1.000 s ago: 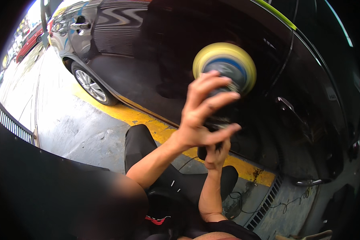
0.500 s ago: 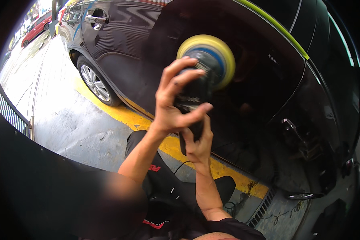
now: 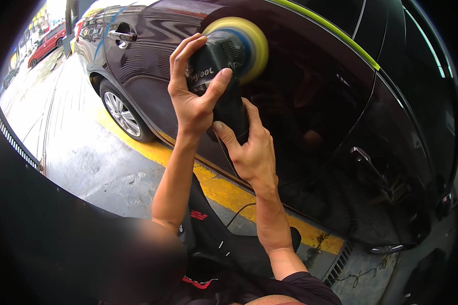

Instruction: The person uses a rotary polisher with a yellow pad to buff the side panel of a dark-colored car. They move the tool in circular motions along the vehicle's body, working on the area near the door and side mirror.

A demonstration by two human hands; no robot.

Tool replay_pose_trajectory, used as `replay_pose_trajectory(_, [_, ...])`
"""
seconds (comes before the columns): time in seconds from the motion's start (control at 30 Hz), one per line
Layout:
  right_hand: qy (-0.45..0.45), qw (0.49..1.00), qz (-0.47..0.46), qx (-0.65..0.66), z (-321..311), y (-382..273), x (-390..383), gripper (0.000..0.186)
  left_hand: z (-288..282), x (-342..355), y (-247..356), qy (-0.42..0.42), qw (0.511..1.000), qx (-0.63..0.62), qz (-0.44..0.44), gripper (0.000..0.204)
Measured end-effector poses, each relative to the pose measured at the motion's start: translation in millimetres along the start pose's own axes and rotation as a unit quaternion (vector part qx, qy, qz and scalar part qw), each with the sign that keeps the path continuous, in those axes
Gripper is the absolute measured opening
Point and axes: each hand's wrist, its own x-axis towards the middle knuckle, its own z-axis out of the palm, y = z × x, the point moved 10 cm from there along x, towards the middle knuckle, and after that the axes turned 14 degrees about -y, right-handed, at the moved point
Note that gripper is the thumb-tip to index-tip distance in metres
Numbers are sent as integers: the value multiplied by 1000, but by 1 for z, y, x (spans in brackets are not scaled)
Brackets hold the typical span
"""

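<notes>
Both my hands hold a black car polisher [image 3: 216,58] with a yellow foam pad [image 3: 259,48] on a blue backing plate. My left hand [image 3: 193,101] is wrapped over the polisher's head, thumb on one side and fingers on the other. Lower down, my right hand [image 3: 252,147] grips its handle. The pad lies against, or very close to, the dark door panel [image 3: 310,101] of a car; its contact edge is hidden. Light reflections show on the glossy paint.
Lime-green tape [image 3: 331,30] runs along the window line. Door handles [image 3: 123,35] and a rear wheel [image 3: 121,109] flank the panel. A yellow floor stripe [image 3: 224,195] passes below the car. A cord [image 3: 241,207] hangs near my legs, and a drain grate [image 3: 339,262] lies at lower right.
The polisher and both hands have moved left and up across the door panel. My right hand has turned and now shows more of its back.
</notes>
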Motion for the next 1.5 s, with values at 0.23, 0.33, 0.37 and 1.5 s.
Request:
replay_pose_trajectory(0.23, [76, 996, -32, 44, -33, 7, -32, 70, 48, 12, 37, -52, 998, 0, 36, 63])
replay_pose_trajectory(0.33, [113, 989, -58, 73, -48, 17, -54, 69, 75, 6, 52, -74, 996, -10, 54, 63])
replay_pose_trajectory(0.37, [125, 986, -74, 85, -51, 16, -62, 70, 84, 4, 56, -94, 993, -4, 65, 65])
replay_pose_trajectory(1.5, [-60, 860, -204, 464, -35, -88, 34, 104, 52, 178, 26, -183, 973, -23, -137, 59])
